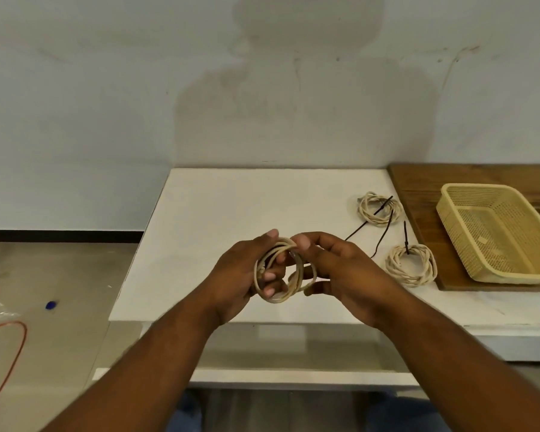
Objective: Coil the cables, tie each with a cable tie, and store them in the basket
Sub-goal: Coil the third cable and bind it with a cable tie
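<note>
A cream cable coil [293,289] is held above the white table [219,219] between both hands. My left hand [243,275] grips its left side with fingers through the loop. My right hand [337,269] pinches its top right. Two more cream coils lie on the table to the right: the far coil [379,210] and the near coil [410,265], each with a black cable tie through it. Loose black cable ties [384,235] lie between them. The yellow mesh basket [468,260] stands on a wooden board at the right, with no coil in it.
The wooden board [418,182] covers the table's right end. A wall rises right behind the table. On the floor at the left lie a red cord [21,341], a small blue object [51,305] and clear plastic. A lower shelf [293,374] sits under the table.
</note>
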